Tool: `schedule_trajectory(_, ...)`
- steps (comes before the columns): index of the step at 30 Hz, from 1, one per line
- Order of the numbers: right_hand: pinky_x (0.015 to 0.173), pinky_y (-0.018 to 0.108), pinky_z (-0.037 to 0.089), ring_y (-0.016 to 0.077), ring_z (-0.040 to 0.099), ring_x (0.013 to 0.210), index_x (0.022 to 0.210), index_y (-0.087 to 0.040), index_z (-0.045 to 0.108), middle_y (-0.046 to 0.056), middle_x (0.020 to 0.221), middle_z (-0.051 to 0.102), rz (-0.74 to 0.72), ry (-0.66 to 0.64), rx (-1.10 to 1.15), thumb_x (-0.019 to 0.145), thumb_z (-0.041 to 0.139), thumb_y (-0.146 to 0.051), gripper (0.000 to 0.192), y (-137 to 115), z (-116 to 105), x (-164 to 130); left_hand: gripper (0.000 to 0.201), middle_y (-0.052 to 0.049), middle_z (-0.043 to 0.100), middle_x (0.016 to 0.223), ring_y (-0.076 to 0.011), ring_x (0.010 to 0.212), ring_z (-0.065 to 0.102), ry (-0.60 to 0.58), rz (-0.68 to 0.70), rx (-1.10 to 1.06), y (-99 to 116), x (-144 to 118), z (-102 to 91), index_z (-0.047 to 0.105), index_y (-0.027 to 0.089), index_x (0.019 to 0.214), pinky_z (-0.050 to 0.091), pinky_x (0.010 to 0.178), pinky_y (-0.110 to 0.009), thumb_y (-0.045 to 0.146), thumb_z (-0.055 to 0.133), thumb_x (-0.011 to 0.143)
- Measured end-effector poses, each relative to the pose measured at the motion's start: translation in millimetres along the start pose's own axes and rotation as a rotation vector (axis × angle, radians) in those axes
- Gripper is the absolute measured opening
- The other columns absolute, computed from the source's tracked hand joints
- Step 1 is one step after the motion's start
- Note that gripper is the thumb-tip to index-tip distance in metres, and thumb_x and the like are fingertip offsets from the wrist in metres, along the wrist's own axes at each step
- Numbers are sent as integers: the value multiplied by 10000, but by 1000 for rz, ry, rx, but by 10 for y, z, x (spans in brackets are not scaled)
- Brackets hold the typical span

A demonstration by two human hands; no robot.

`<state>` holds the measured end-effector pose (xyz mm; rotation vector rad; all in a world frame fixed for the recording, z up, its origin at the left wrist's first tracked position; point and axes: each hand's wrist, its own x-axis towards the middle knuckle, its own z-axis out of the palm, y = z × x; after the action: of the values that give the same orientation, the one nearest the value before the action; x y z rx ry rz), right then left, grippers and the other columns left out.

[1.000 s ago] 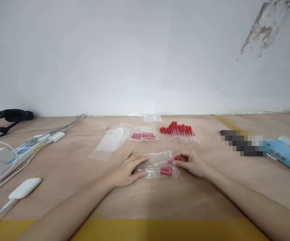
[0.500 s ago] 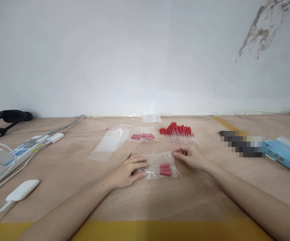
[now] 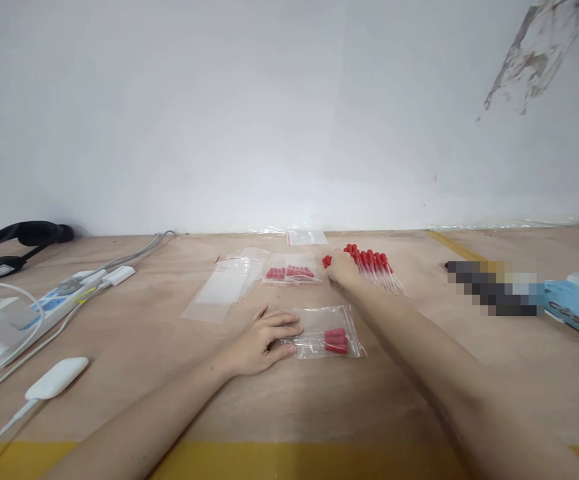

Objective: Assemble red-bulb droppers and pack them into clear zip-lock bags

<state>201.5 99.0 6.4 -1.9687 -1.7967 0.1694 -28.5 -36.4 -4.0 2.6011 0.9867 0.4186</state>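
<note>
In front of me lies a clear zip-lock bag (image 3: pixel 314 347) with a few red-bulbed droppers (image 3: pixel 336 341) inside, bulbs toward the red-edged zip on the right. My left hand (image 3: pixel 267 340) rests at the bag's left end, thumb and fingertips on the plastic, gripping it against the table. Farther off, my right hand (image 3: pixel 344 268) reaches into a row of loose droppers (image 3: pixel 372 263) with red bulbs and clear, thin stems. Its fingers are hidden behind the back of the hand, so whether they hold a dropper does not show.
Filled bags of red-bulbed droppers (image 3: pixel 292 275) lie left of the loose row, beside flat clear bags (image 3: pixel 214 293). A power strip (image 3: pixel 49 303) with cables, a white mouse-like device (image 3: pixel 57 379) and a black strapped item (image 3: pixel 19 247) are left. A blue packet (image 3: pixel 577 310) lies right.
My right hand has left the zip end of the bag and moved forward to the loose droppers. My left hand stays on the bag. The view has shifted slightly.
</note>
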Motion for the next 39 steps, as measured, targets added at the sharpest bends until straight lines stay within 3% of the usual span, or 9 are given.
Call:
schedule_trajectory(4,687,320,430,287,575,922,1041,-53,496,215,946,592,23,-12,-4,708,499,-95,336,-80,47,17,374,-32,459,1287,-221,1221,354,-1,-1,3,5,1,0,473,327,1211,97,1034,-524,431,437,853)
schedule_trajectory(8,674,302,429,279,577,892,1015,-56,496,209,932,592,-30,-38,13,686,515,-78,330,-108,-103,-53,373,-30,452,1293,-219,1225,347,-11,-4,4,9,-4,-4,467,329,1214,96,1032,-527,431,429,857)
schedule_trajectory(13,616,277,436,207,588,731,1107,-79,411,130,815,592,-101,-13,90,767,422,-141,346,220,-452,-306,371,-34,453,1293,-221,1224,351,-9,-10,12,9,3,-9,474,326,1209,93,1030,-528,433,430,856)
schedule_trajectory(18,449,263,466,123,539,472,1271,-205,146,-31,705,475,-99,-23,787,751,475,-251,617,675,-409,-761,375,-41,465,1283,-220,1213,368,4,4,17,-4,9,3,483,316,1204,98,1033,-514,438,432,854)
schedule_trajectory(22,510,288,523,128,576,521,1143,-236,257,-73,649,459,66,33,1112,679,578,-286,567,713,-217,-1021,372,-42,461,1286,-219,1210,371,13,5,30,-16,5,19,487,311,1201,107,1032,-511,436,431,854)
schedule_trajectory(27,632,318,529,130,611,582,945,-230,353,-61,656,527,160,-98,1322,640,634,-350,432,583,-140,-1168,441,-46,472,1272,-213,1196,388,33,-3,26,11,5,10,402,296,1269,109,1049,-488,434,436,851)
schedule_trajectory(31,594,298,497,120,588,576,868,-206,412,-26,697,563,81,-214,1239,620,643,-453,419,607,-171,-1233,485,-51,470,1265,-210,1185,397,42,0,16,33,5,-3,335,283,1307,104,1056,-483,415,442,853)
schedule_trajectory(35,579,264,447,118,547,615,790,-177,519,7,719,593,-156,-308,929,644,627,-465,340,687,-237,-1232,485,-42,463,1271,-207,1191,387,36,1,16,41,0,-8,318,290,1312,103,1056,-484,407,438,857)
schedule_trajectory(39,714,303,434,157,553,748,758,-171,622,36,795,611,-363,-278,697,654,636,-389,242,728,-253,-1189,486,-46,467,1264,-210,1186,392,35,1,17,32,1,-3,321,288,1310,109,1054,-485,412,439,855)
